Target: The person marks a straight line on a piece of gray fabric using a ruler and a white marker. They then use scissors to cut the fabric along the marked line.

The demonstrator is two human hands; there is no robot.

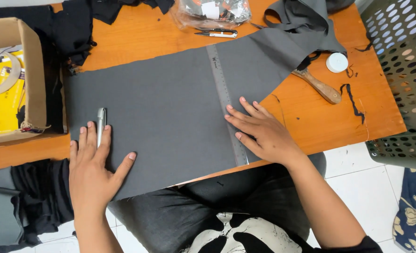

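Observation:
A dark grey sheet of fabric lies flat across the orange wooden table. A long metal ruler lies on it, running from the far edge to the near edge. My right hand rests flat beside the ruler's near end, fingertips touching its edge. My left hand presses flat on the fabric's near left corner, with a silver pen-like marker lying between its fingers.
A cardboard box with yellow contents stands at the left. Small snips and a plastic bag lie at the back. A wooden handle, a white cap and a green perforated basket are at the right.

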